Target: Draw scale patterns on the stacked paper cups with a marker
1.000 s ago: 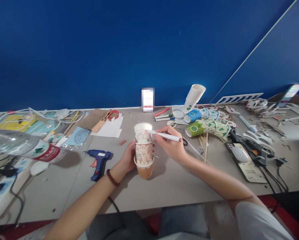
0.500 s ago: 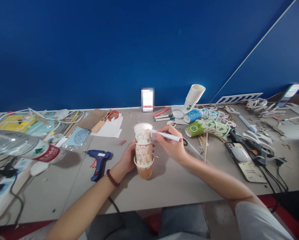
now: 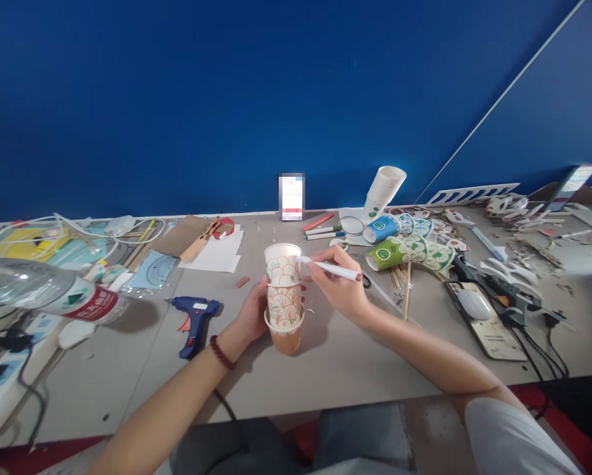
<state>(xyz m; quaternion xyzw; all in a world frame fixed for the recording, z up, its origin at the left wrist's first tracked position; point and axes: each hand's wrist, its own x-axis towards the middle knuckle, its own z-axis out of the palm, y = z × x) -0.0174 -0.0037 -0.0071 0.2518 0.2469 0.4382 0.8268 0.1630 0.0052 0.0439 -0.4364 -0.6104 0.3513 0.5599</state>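
Note:
A stack of paper cups (image 3: pixel 283 303) with orange scale patterns stands upright in front of me; the lowest cup is coloured orange-brown. My left hand (image 3: pixel 254 307) is wrapped round the stack's left side, and some of its fingers are hidden behind the cups. In my right hand (image 3: pixel 339 282) a white marker (image 3: pixel 332 268) with a reddish-brown end is pinched, its tip at the right side of the top cup, by the rim. Several markers (image 3: pixel 325 233) lie on the table behind the cups.
A blue glue gun (image 3: pixel 195 316) lies left of the cups, near a plastic bottle (image 3: pixel 53 287) on its side. At right are green patterned cups (image 3: pixel 409 254), a leaning stack of white cups (image 3: pixel 385 191), and a phone (image 3: pixel 493 333) with a white mouse (image 3: pixel 474 305) on it.
Hardly anything differs. The marker stays at the top cup with at most a tiny shift, and my left hand keeps its hold on the stack.

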